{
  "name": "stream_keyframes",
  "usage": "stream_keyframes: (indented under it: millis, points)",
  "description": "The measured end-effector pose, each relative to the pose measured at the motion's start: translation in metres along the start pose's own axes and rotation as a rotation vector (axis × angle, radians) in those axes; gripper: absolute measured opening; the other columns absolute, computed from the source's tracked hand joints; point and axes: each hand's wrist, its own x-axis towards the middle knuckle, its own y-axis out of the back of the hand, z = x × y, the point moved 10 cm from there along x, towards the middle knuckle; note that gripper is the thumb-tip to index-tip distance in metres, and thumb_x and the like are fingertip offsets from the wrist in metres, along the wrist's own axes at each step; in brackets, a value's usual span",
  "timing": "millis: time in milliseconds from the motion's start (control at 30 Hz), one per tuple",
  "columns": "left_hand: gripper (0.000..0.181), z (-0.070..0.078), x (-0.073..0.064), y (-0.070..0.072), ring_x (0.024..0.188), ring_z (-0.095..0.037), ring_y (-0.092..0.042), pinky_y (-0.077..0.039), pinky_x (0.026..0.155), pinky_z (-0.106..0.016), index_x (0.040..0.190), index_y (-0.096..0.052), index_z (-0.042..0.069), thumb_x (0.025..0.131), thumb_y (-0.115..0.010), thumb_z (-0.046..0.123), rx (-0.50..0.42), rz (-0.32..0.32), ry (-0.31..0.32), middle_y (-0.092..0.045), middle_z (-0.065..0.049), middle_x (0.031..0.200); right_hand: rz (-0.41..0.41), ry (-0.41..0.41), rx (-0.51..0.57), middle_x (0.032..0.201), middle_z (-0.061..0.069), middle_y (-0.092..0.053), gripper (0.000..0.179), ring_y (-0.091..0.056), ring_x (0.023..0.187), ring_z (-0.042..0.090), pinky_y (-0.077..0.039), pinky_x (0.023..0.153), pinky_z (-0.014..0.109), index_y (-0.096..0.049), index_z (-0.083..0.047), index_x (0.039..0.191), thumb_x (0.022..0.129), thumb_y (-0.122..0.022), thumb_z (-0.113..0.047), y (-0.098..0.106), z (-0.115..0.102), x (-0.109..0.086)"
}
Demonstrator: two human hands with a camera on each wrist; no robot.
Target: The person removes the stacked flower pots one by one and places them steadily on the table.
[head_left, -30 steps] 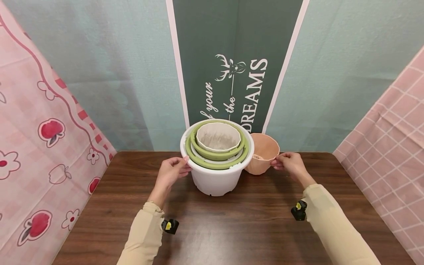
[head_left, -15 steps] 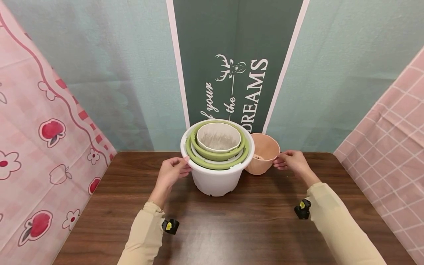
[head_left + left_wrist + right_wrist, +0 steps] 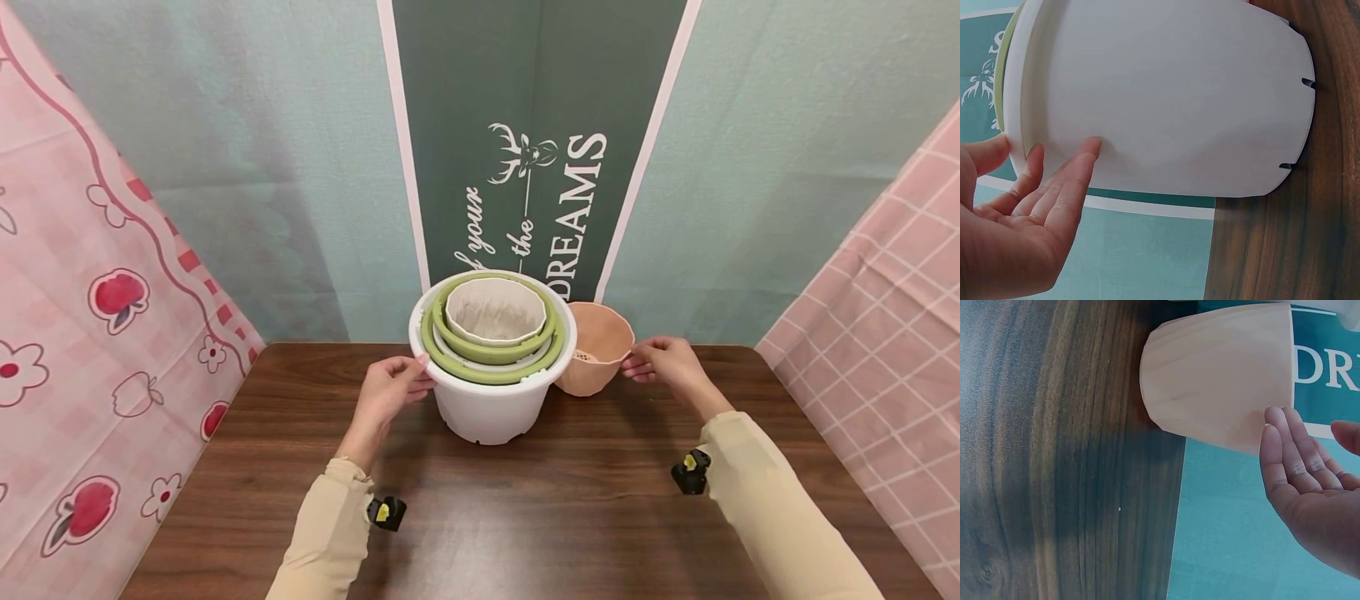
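Observation:
A large white flower pot stands upright on the wooden table, with green-rimmed pots nested inside it. Innermost is a small white pot with a faceted rim and a smudged inside. My left hand pinches the large pot's rim at its left, thumb on top and fingers under the lip. To the right, partly behind the stack, a peach pot stands upright. My right hand is at its right side; in the right wrist view the fingers reach its wall near the rim, thumb apart from it.
The brown wooden table carries the pots near its back edge. Behind hangs a teal and dark green curtain. A pink apple-patterned cloth closes the left side, a pink checked cloth the right.
My right hand has shifted slightly right from the peach pot's rim, its forearm moving outward too. The left hand and the pots stay nearly where they were.

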Motion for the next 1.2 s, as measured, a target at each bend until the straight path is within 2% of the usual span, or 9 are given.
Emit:
stream_keyframes:
  millis: [233, 567, 1000, 1200]
  points:
    - [0.024, 0.000, -0.001, 0.000, 0.084, -0.024, -0.066, -0.054, 0.076, -0.036, 0.097, -0.060, -0.007, 0.091, -0.057, 0.016, 0.002, 0.001, -0.001, -0.067, -0.019, 0.087, 0.008, 0.024, -0.020, 0.088, 0.021, -0.064, 0.037, -0.065, 0.072, 0.019, -0.055, 0.068, 0.030, -0.040, 0.018, 0.118, 0.097, -0.043, -0.012, 0.000, -0.009, -0.001]
    - [0.024, 0.000, -0.001, 0.000, 0.083, -0.023, -0.066, -0.054, 0.074, -0.033, 0.097, -0.059, -0.007, 0.091, -0.056, 0.016, -0.003, 0.002, 0.007, -0.066, -0.019, 0.087, 0.025, 0.075, -0.057, 0.081, 0.012, -0.065, 0.031, -0.065, 0.071, 0.018, -0.055, 0.065, 0.026, -0.046, 0.016, 0.111, 0.096, -0.044, -0.011, 0.000, -0.029, -0.004]
    - [0.025, -0.002, 0.001, 0.001, 0.083, -0.022, -0.066, -0.054, 0.074, -0.033, 0.098, -0.059, -0.006, 0.092, -0.057, 0.018, 0.003, 0.002, 0.021, -0.066, -0.019, 0.088, -0.008, 0.124, -0.109, 0.086, 0.013, -0.066, 0.033, -0.064, 0.073, 0.012, -0.054, 0.066, 0.023, -0.048, 0.013, 0.111, 0.094, -0.050, -0.015, -0.007, -0.057, -0.008]
    - [0.026, -0.002, 0.001, 0.001, 0.083, -0.022, -0.066, -0.054, 0.075, -0.033, 0.098, -0.060, -0.006, 0.092, -0.057, 0.018, 0.011, 0.005, 0.023, -0.066, -0.019, 0.089, -0.028, 0.135, -0.134, 0.088, 0.013, -0.066, 0.033, -0.063, 0.073, 0.013, -0.055, 0.069, 0.029, -0.050, 0.011, 0.110, 0.094, -0.052, -0.017, -0.012, -0.073, -0.010]
